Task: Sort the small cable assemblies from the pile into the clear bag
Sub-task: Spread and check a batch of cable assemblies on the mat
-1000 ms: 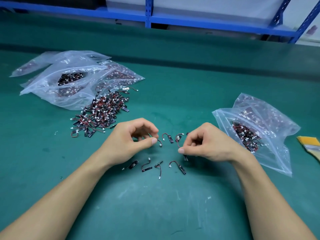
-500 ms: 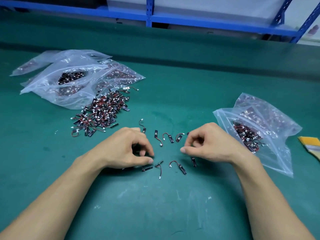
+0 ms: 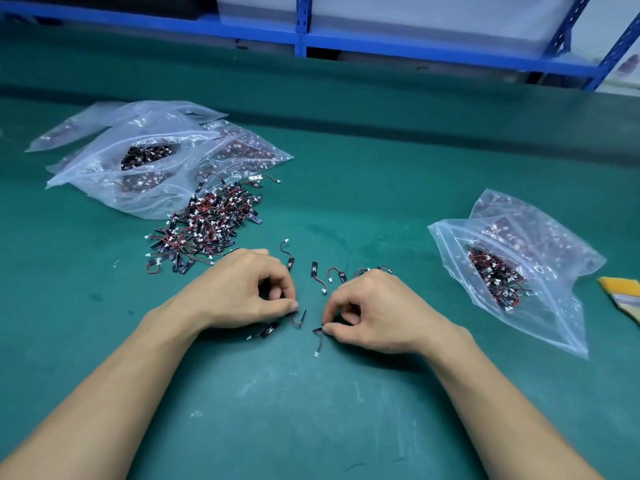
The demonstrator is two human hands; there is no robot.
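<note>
A pile of small cable assemblies (image 3: 204, 226), black tabs with red wires and white plugs, lies on the green mat left of centre. Several loose assemblies (image 3: 317, 271) lie between my hands. My left hand (image 3: 242, 289) pinches one assembly (image 3: 298, 318) by its wire, just above the mat. My right hand (image 3: 367, 310) pinches another assembly (image 3: 319, 337) at its black end, its white plug trailing toward me. The clear bag (image 3: 512, 271) lies open at the right with assemblies inside.
More clear bags (image 3: 138, 157) with assemblies lie behind the pile at the left. A yellow brush (image 3: 623, 292) sits at the right edge. One loose assembly (image 3: 266, 330) lies under my left hand. Blue shelving (image 3: 346, 36) runs along the back.
My right hand moved down and left and took hold of an assembly near the mat's centre. My left hand lifted one assembly by its wire.
</note>
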